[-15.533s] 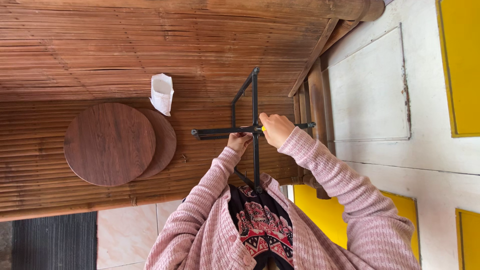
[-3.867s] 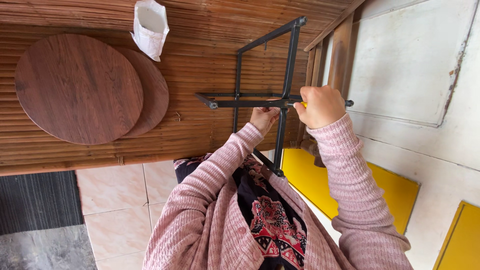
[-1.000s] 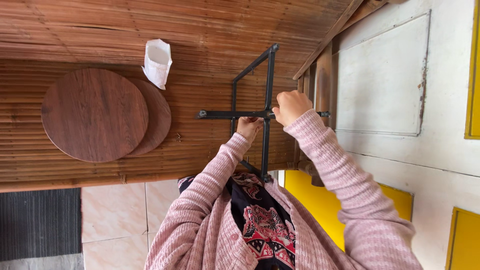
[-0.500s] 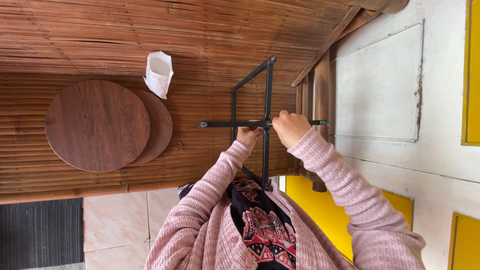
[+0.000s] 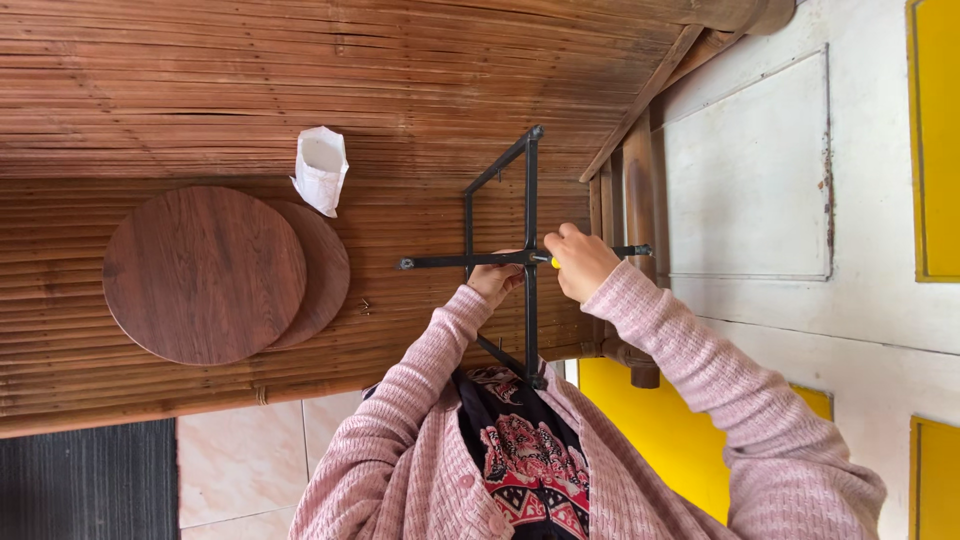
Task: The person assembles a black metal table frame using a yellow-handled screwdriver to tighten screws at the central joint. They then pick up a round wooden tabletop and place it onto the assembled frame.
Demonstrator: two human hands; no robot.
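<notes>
Your left hand [image 5: 497,280] and right hand [image 5: 580,262] sit close together at the crossing of the black metal frame [image 5: 530,200], whose bars hem them in on every side. You have open bamboo surface [image 5: 430,100] beyond the frame's far end. Off to one side the two round wooden discs [image 5: 205,275] lie overlapped, the white paper bag [image 5: 322,170] just beside them, small screws [image 5: 366,306] between discs and frame. On the other side the wooden post [image 5: 640,190] and white wall [image 5: 745,170] close you in.
</notes>
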